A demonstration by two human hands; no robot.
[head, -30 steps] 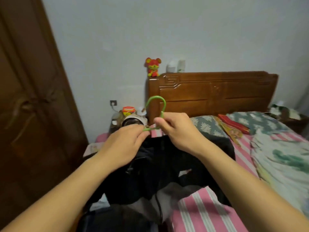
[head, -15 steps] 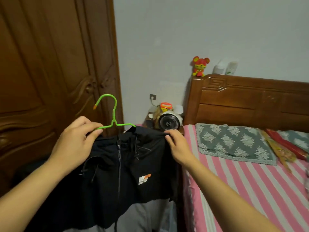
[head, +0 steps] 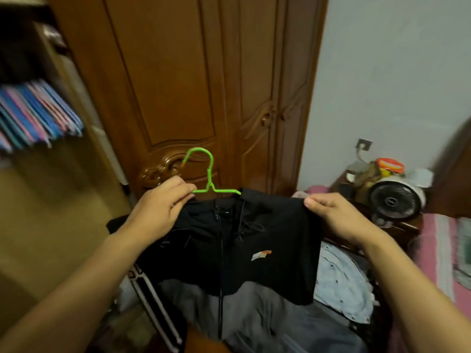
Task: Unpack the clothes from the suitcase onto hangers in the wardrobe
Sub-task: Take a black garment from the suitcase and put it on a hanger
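A black and grey zip jacket hangs on a green hanger, held up in front of the brown wardrobe doors. My left hand grips the hanger's left arm together with the jacket's left shoulder. My right hand pinches the jacket's right shoulder. The hanger's hook points up, free of any rail. Below the jacket lie more clothes, among them a light blue garment; the suitcase itself is hidden.
An open wardrobe section at the left holds blurred striped fabric. A small fan and clutter sit on a bedside table at the right. The pink striped bed runs along the right edge.
The view has swung left, away from the bed and toward the wardrobe. The jacket on its hanger has moved with my hands in front of the wardrobe doors; both grips are unchanged.
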